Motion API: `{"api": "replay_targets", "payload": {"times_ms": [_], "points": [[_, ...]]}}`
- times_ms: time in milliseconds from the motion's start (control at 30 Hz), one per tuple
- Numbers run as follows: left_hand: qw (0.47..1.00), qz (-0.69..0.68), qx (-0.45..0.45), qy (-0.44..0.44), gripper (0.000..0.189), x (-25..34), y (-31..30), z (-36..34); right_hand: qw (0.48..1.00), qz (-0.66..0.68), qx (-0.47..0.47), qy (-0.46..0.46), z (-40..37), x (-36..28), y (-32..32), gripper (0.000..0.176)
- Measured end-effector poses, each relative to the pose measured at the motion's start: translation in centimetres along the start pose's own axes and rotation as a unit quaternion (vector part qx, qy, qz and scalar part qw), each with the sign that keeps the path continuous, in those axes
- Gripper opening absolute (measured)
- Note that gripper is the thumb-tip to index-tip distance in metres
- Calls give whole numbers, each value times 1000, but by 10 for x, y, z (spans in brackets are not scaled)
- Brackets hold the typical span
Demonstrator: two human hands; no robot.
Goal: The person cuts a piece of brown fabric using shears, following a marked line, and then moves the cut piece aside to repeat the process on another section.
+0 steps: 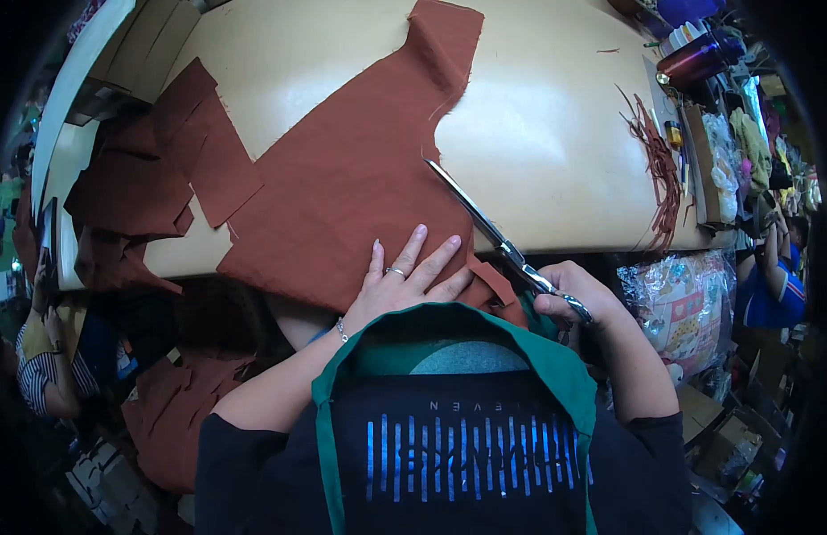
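A large piece of rust-brown fabric (342,169) lies across the pale table, its near edge hanging over the front. My left hand (403,278) rests flat on it with fingers spread, a ring on one finger. In my right hand (576,292) I hold long metal scissors (498,236), fingers wrapped round the handles. The blades point away and to the left, their tip at the fabric's right side below an inward curve. A small folded flap of fabric (492,283) sits between my left hand and the scissors.
Stacked brown fabric pieces (137,183) lie at the left beside cardboard (133,53). Thin fabric strips (659,169) are heaped at the right, near a dark tumbler (701,58) and a box of supplies (712,165). More brown fabric (186,410) sits below the table. Other people are at both sides.
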State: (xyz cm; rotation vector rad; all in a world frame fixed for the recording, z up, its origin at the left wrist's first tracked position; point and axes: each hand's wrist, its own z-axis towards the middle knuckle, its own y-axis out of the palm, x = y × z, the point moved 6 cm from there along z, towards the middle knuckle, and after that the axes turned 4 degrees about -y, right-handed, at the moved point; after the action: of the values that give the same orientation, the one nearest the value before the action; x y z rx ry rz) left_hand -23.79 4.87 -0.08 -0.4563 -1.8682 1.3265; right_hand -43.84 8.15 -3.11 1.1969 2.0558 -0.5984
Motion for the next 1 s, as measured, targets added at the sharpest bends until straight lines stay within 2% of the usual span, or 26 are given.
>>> {"api": "replay_targets", "payload": {"times_ms": [233, 433, 533, 733, 833, 1000], "points": [[997, -61, -50, 12, 57, 3, -1, 1, 1000, -7, 15, 23, -10, 10, -1, 63], [998, -27, -56, 24, 55, 6, 0, 0, 998, -5, -26, -52, -7, 2, -7, 64], [996, -18, -70, 47, 55, 8, 7, 0, 998, 7, -63, -15, 0, 1, -3, 64], [996, -34, -79, 37, 56, 7, 5, 0, 999, 11, -39, -12, 2, 5, -1, 66], [995, -34, -86, 45, 57, 6, 7, 0, 997, 11, -8, -74, 0, 7, 0, 64], [994, -53, -81, 45, 58, 7, 4, 1, 999, 36, -2, -31, -4, 14, 3, 63]]}}
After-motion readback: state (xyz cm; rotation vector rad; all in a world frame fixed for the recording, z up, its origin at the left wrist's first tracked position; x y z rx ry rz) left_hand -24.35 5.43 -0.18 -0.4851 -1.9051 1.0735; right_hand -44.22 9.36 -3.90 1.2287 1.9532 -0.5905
